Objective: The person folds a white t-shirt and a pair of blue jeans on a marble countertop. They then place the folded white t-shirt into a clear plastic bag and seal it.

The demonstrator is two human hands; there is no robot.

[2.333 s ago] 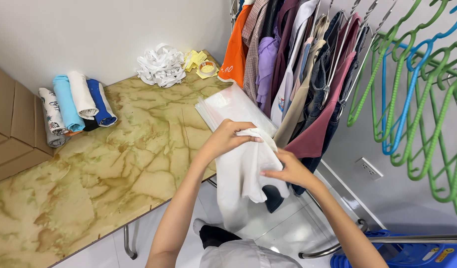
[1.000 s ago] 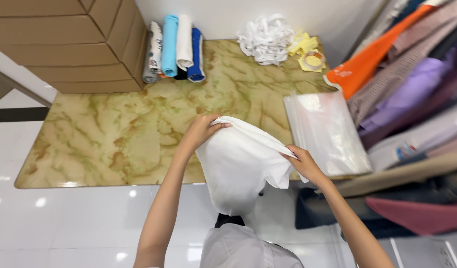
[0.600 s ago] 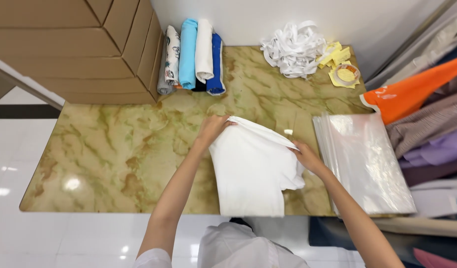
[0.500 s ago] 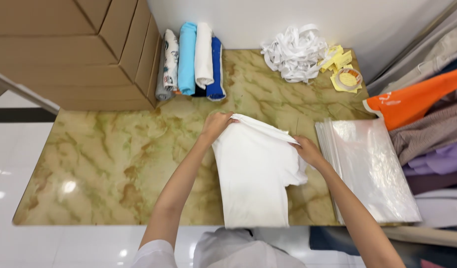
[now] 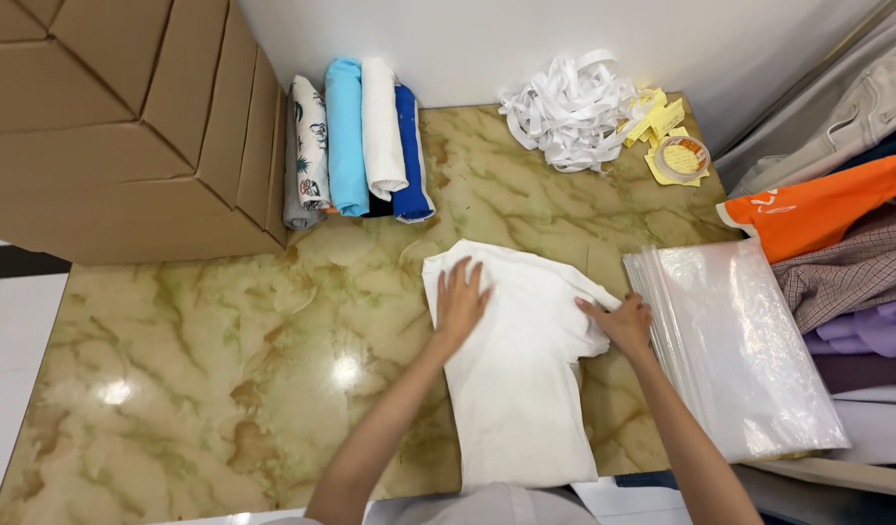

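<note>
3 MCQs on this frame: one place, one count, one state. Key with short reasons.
1. The stack of clear plastic bags lies where?
A. right of the white garment
B. on the cardboard boxes
C. beside the rolled clothes

2. How many rolled garments lie by the cardboard boxes?
A. two
B. four
C. seven

3. The left hand is:
A. lifted in air
B. flat on the white garment
C. holding tape

Key: 1 A, bags sit by the right hand; 2 B, patterned, light blue, white, dark blue; 3 B, palm pressed down.
</note>
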